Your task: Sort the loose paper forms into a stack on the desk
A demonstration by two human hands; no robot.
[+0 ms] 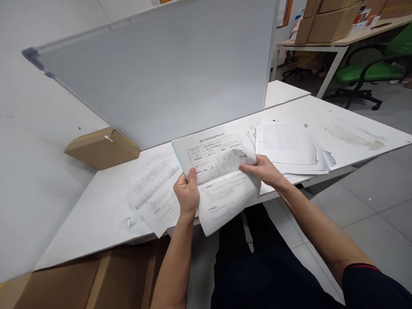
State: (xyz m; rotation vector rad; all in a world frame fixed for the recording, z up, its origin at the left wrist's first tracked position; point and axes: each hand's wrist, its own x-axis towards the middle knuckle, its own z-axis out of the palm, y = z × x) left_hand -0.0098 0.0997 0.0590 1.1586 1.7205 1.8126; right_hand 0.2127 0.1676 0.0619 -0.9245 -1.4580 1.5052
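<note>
A printed form (pixel 222 189) with a table on its upper half is held up between my two hands, over the front edge of the white table. My left hand (pixel 187 192) grips its left side, thumb on top. On the right side my right hand (pixel 264 170) pinches it, the thumb lying across the print. The sheet bends at the level of the thumbs and its lower half hangs down. A bluish edge shows along its upper left; whether several sheets are held together I cannot tell.
Printed papers (pixel 154 189) lie left of my hands, and a loose paper stack (pixel 289 143) lies to the right on the white table (pixel 86 210). Behind stands a large whiteboard (pixel 180 73), with a cardboard box (pixel 99 148) at its left. A green chair (pixel 370 71) stands far right.
</note>
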